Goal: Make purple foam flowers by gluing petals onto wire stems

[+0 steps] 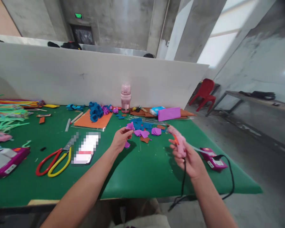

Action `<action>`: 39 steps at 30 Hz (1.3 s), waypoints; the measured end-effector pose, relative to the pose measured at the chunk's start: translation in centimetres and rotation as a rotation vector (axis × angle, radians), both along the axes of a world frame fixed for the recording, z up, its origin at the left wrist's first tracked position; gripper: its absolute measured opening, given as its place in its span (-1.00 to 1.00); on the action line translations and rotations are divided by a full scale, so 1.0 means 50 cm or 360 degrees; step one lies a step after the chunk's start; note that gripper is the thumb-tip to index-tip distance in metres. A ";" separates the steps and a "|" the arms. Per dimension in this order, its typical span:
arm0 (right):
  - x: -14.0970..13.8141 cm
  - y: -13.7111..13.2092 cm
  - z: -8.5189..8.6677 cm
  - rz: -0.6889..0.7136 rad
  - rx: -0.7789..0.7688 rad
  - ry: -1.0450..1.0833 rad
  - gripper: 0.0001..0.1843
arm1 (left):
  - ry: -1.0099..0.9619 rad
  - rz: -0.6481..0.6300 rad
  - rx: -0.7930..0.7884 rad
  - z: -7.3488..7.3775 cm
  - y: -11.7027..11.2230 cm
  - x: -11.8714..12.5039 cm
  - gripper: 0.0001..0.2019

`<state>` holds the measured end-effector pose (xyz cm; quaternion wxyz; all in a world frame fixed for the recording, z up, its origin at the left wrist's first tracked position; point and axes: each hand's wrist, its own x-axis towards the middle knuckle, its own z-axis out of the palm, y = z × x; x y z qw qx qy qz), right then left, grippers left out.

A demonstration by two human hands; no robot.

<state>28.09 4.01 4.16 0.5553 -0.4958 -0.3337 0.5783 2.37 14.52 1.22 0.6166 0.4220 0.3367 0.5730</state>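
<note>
The left hand (120, 138) covers part of the purple piece (130, 125) at its fingers, and the right hand (192, 160) hides some of the glue gun (180, 144). Coarse blocks blur the phone (88, 147) and the blades of the scissors (66, 148). On the left, the picture's edge cuts off the sticks (9, 111) and a purple box (15, 161); the bottom edge cuts both forearms. A black bit (43, 148) near the scissors is too small to identify. The far board (97, 74) hides all but dark tops of the shapes (71, 46) behind it.

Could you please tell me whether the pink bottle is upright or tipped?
Upright: the pink bottle stands base-down before the white panel.
</note>
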 end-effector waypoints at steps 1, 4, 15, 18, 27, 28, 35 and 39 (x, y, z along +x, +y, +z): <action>-0.017 -0.002 0.004 0.0078 0.0008 0.0030 -0.64 | -0.0010 -0.0011 -0.0007 0.001 0.000 -0.001 -0.78; -0.062 -0.006 0.013 0.0181 0.0018 0.0007 -0.60 | -0.0061 -0.0044 -0.0041 0.001 0.003 -0.004 -0.77; -0.138 0.006 0.017 0.0191 0.0472 -0.0736 -0.61 | -0.0066 -0.0059 -0.0003 -0.004 0.003 -0.006 -0.81; -0.145 0.011 0.015 0.0167 0.0529 -0.1044 -0.64 | -0.0048 -0.0050 -0.0004 -0.003 0.002 -0.006 -0.80; -0.151 0.014 0.016 0.0089 0.0660 -0.1381 -0.67 | -0.0044 -0.0036 -0.0045 0.005 -0.002 -0.001 -0.77; -0.151 0.015 0.016 0.0089 0.0668 -0.1390 -0.67 | -0.0039 -0.0030 -0.0051 0.007 -0.003 0.000 -0.77; -0.153 0.021 0.017 0.0089 0.0680 -0.1426 -0.66 | 0.0000 -0.0051 -0.0008 0.005 -0.002 -0.001 -0.78; -0.158 0.025 0.016 0.0081 0.0737 -0.1496 -0.68 | -0.0021 -0.0063 0.0013 0.001 0.001 -0.004 -0.80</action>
